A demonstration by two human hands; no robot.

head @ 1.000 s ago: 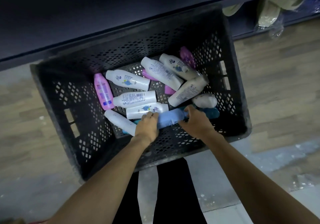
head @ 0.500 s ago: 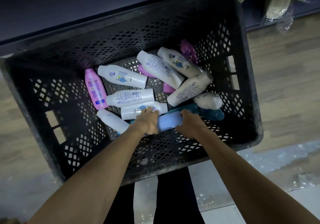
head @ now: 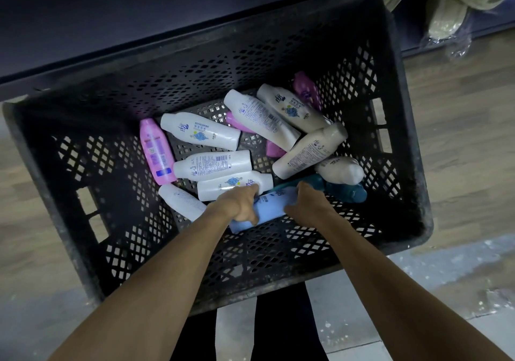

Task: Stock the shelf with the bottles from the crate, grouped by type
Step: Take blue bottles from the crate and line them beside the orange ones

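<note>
The left hand (head: 242,204) has its fingers curled round the near end of a light blue bottle (head: 266,209), gripping it, and the right hand (head: 309,203) curls over the same bottle's far end, though whether those fingers close fully round it cannot be told. The bottle lies on its side low in the black crate (head: 409,182), against the near wall.

Just beyond the right fingers sits a dark teal bottle (head: 347,190), partly under a cream bottle (head: 341,169). Beyond the left knuckles, touching them, lies a white bottle (head: 231,186), with another white one (head: 213,165) past it and a third (head: 182,201) to the left of the wrist.

Counted in the crate — one light blue, one dark teal so far as shows, about five white, three or so cream, and three pink or purple, among them the pink bottle (head: 156,151) at the far left. All lie flat or heaped; the right-hand ones overlap.

The dark shelf (head: 139,26) edge runs beyond the crate's far wall.
</note>
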